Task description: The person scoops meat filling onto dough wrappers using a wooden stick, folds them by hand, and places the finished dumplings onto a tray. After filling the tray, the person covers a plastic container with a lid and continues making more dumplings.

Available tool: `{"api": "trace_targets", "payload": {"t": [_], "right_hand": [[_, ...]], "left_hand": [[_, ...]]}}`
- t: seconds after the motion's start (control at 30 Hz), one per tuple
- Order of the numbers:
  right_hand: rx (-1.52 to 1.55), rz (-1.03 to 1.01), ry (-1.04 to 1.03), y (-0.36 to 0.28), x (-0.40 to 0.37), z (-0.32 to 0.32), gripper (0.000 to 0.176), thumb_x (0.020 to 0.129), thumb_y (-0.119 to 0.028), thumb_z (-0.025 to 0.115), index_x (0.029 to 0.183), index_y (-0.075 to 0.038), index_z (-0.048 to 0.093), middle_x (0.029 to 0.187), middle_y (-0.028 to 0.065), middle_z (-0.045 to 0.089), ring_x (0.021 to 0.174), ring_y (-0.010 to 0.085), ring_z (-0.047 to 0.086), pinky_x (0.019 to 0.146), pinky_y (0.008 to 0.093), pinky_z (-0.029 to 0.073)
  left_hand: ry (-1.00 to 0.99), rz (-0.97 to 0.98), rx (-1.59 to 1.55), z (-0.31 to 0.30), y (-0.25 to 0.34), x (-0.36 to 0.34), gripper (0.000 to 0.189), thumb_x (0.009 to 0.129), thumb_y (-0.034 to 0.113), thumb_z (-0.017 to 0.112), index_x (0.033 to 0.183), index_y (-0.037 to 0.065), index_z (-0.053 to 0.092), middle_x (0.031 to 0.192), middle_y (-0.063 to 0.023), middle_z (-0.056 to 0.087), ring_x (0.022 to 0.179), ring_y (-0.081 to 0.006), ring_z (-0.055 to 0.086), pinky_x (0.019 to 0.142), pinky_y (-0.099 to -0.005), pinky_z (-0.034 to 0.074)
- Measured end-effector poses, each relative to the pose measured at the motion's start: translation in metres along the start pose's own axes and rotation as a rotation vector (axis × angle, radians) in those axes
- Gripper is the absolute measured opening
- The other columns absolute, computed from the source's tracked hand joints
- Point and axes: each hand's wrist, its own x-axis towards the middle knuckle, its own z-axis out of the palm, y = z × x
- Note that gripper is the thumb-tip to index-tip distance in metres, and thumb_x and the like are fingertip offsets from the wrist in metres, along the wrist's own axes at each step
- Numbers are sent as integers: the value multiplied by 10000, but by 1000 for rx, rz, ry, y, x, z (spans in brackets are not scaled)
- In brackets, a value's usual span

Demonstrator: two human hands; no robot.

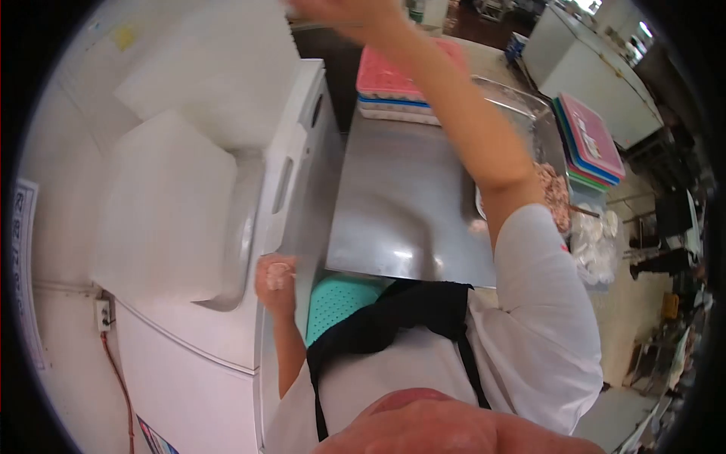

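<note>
My left hand [277,281] is curled closed beside the front edge of the white appliance [296,151]; pale pinkish matter shows on it, and what it holds is hard to make out. My right arm reaches up across the steel table [401,197]. At the top edge of the view, my right hand [340,13] is blurred and partly cut off, so its fingers cannot be read. Ground meat [554,198] lies in a metal tray beyond my right forearm, with a brown handle [584,211] sticking out beside it.
Stacked trays with a pink top [386,76] stand at the table's back. More colored trays or lids [594,136] are piled at the right, above clear plastic bags [594,246]. A turquoise perforated surface [340,303] is below the table's front edge.
</note>
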Motion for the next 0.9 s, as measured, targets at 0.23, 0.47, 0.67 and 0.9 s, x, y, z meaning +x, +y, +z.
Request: {"api": "trace_targets", "payload": {"t": [0.23, 0.47, 0.67, 0.9], "right_hand": [[94, 150, -173, 43, -355, 44, 263, 858, -230, 628, 758, -42, 473, 750, 151, 485, 694, 344, 479, 623, 426, 399], [4, 223, -466, 17, -485, 21, 221, 845, -245, 622, 774, -58, 526, 784, 101, 555, 803, 295, 512, 734, 381, 461], [4, 259, -418, 29, -469, 18, 217, 863, -244, 601, 792, -54, 523, 828, 104, 546, 833, 291, 507, 746, 384, 453], [-29, 246, -326, 40, -476, 23, 200, 842, -239, 615, 797, -67, 524, 824, 99, 548, 824, 293, 518, 744, 391, 451]], "left_hand": [[52, -37, -148, 0, -5, 12, 191, 732, -20, 610, 911, 35, 573, 910, -80, 570, 787, -160, 551, 759, -286, 466], [-285, 101, 103, 72, 16, 18, 202, 745, 40, 633, 941, 33, 587, 859, -78, 610, 802, -210, 595, 773, -299, 466], [-384, 49, 35, 150, -12, 16, 264, 728, 79, 669, 965, 15, 573, 836, -42, 574, 783, -138, 548, 723, -290, 464], [-357, -4, -94, 196, -3, 9, 240, 772, 105, 664, 975, 12, 574, 787, -41, 573, 637, -89, 531, 563, -234, 444]]}}
